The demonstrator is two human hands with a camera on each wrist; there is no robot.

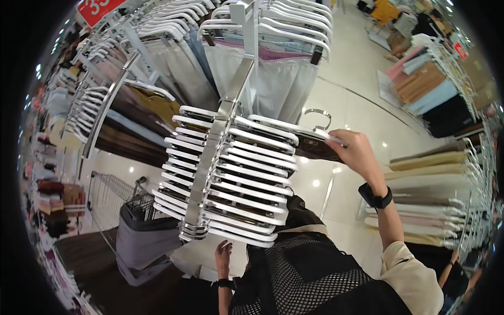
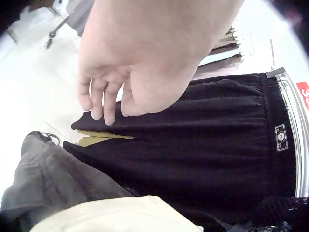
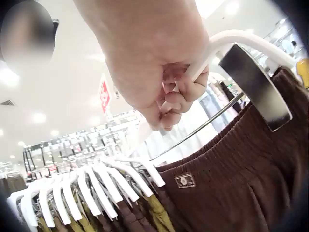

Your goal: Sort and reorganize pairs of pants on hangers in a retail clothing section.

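My right hand [image 1: 354,149] grips the end of a white clothes hanger [image 3: 251,39], its fingers curled round the plastic. Dark brown trousers [image 3: 227,188] with a gathered waistband and a small label hang from that hanger by a metal clip [image 3: 258,87]. In the head view the hanger's hook [image 1: 320,116] stands free of the metal rail [image 1: 207,163], at the far end of a row of white hangers [image 1: 252,181]. Lower down, my left hand [image 1: 223,255] hangs with loosely bent fingers and holds nothing. Black trousers [image 2: 203,130] hang close by it in the left wrist view.
More racks of hanging clothes [image 1: 178,63] stand ahead, with others to the right [image 1: 430,184]. At left is a metal shopping cart [image 1: 107,197], a grey garment [image 1: 142,241] draped near it. A red sign [image 1: 100,10] tops a rack.
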